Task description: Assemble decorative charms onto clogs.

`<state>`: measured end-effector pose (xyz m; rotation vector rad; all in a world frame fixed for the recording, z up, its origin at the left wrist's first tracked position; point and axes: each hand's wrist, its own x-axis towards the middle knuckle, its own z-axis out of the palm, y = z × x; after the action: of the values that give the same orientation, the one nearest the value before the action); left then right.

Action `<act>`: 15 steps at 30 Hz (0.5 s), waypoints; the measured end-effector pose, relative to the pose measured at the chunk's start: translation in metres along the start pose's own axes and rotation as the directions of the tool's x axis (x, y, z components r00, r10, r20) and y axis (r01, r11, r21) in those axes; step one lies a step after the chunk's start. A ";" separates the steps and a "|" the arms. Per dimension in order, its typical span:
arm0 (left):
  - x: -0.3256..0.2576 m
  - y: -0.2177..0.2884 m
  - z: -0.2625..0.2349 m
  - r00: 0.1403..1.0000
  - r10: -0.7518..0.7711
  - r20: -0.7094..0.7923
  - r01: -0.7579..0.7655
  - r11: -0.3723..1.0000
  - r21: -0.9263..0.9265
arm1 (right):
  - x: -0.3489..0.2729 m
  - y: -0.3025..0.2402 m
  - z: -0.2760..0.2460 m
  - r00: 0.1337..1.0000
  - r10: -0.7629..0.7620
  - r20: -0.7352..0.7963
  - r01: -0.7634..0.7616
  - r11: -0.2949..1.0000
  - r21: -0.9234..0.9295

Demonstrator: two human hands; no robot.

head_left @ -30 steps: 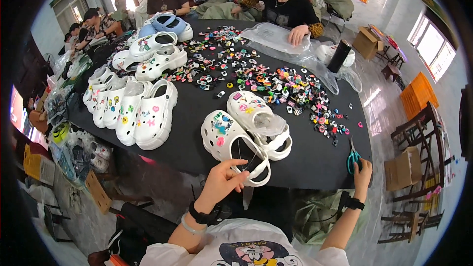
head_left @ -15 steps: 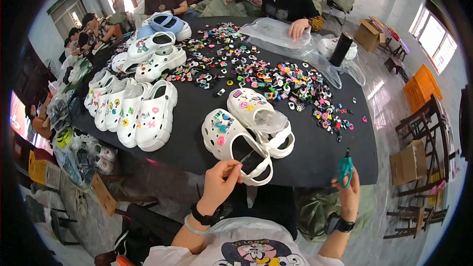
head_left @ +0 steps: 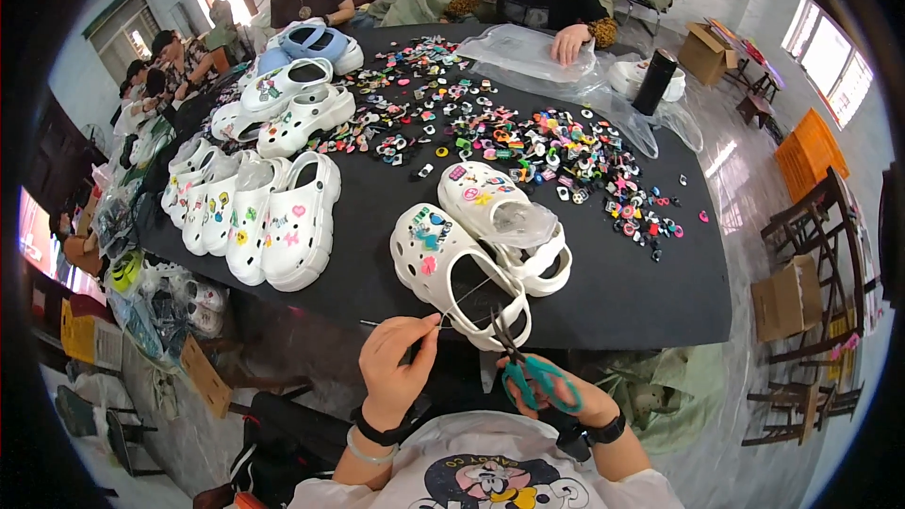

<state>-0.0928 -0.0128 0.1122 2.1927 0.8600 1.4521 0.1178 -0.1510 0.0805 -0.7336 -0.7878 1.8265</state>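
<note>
My left hand [head_left: 396, 368], fingers pinched together, holds a thin thread [head_left: 470, 291] that runs over the opening of a white clog [head_left: 434, 269] at the table's front. A thin straight piece [head_left: 370, 322], its kind unclear, pokes out beside this hand. My right hand [head_left: 575, 396] is closed around scissors [head_left: 541, 383] with teal handles. The dark blades point up at the clog's heel strap and stand slightly apart. Colourful charms decorate the clog's toe. Touching it on the right is its white mate [head_left: 490, 203], with clear plastic stuffed in the opening.
Many loose shoe charms [head_left: 556, 146] cover the middle of the black table [head_left: 368, 254]. White clogs [head_left: 302, 221] line its left side. A black bottle [head_left: 654, 81] and clear plastic bags [head_left: 528, 54] lie farther back, by a co-worker's hand [head_left: 571, 43].
My right hand has brought the scissors leftward from the table's right front to the clog's heel. My left hand has drawn slightly left and down, pulling the thread out.
</note>
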 end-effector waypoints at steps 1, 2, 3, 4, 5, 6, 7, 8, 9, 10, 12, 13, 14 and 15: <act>-0.002 0.001 0.000 0.999 -0.031 0.017 0.031 0.999 -0.012 | 0.004 0.001 0.002 0.999 -0.033 0.003 0.032 0.999 0.034; -0.003 0.001 0.000 0.997 -0.062 0.035 0.063 0.998 -0.025 | 0.006 -0.003 0.005 0.999 -0.035 -0.030 0.033 0.998 -0.053; -0.004 0.000 0.001 0.997 -0.067 0.029 0.068 0.997 -0.024 | 0.007 -0.007 0.007 0.999 -0.028 -0.028 0.026 0.998 -0.056; -0.006 -0.002 0.002 0.996 -0.091 0.024 0.092 0.993 -0.076 | 0.009 -0.014 0.007 0.999 0.013 -0.044 -0.016 0.997 -0.074; -0.007 -0.003 0.004 0.993 -0.113 0.020 0.115 0.985 -0.130 | 0.010 -0.017 0.007 0.997 0.053 -0.061 -0.059 0.994 -0.090; -0.008 -0.003 0.004 0.993 -0.116 0.017 0.118 0.984 -0.131 | 0.012 -0.016 0.006 0.996 0.057 -0.062 -0.062 0.994 -0.093; -0.008 -0.004 0.005 0.991 -0.134 0.029 0.137 0.979 -0.153 | 0.015 -0.013 0.003 0.996 0.035 -0.079 -0.041 0.996 -0.075; -0.008 -0.004 0.006 0.988 -0.151 0.042 0.156 0.972 -0.174 | 0.018 -0.012 0.003 0.995 0.012 -0.097 -0.018 0.998 -0.058; -0.007 -0.003 0.006 0.988 -0.150 0.045 0.155 0.971 -0.179 | 0.020 -0.012 0.003 0.995 0.010 -0.102 -0.016 0.998 -0.059; -0.007 -0.001 0.006 0.986 -0.159 0.042 0.164 0.970 -0.176 | 0.023 -0.014 0.004 0.991 -0.009 -0.131 0.000 0.998 -0.063; -0.007 -0.002 0.004 0.984 -0.172 0.033 0.176 0.970 -0.167 | 0.027 -0.015 0.005 0.988 -0.022 -0.151 0.012 0.998 -0.068; -0.007 -0.002 0.003 0.984 -0.174 0.032 0.177 0.970 -0.165 | 0.027 -0.015 0.006 0.988 -0.037 -0.150 0.030 0.998 -0.050; -0.008 -0.003 0.002 0.984 -0.175 0.030 0.178 0.970 -0.163 | 0.027 -0.015 0.007 0.988 -0.051 -0.148 0.047 0.998 -0.032; -0.009 -0.003 0.002 0.984 -0.178 0.026 0.180 0.970 -0.162 | 0.025 -0.017 0.009 0.988 -0.048 -0.146 0.043 0.999 -0.033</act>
<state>-0.0946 -0.0161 0.1036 1.9485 0.8771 1.3702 0.1115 -0.1238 0.0955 -0.8524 -0.7311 1.7022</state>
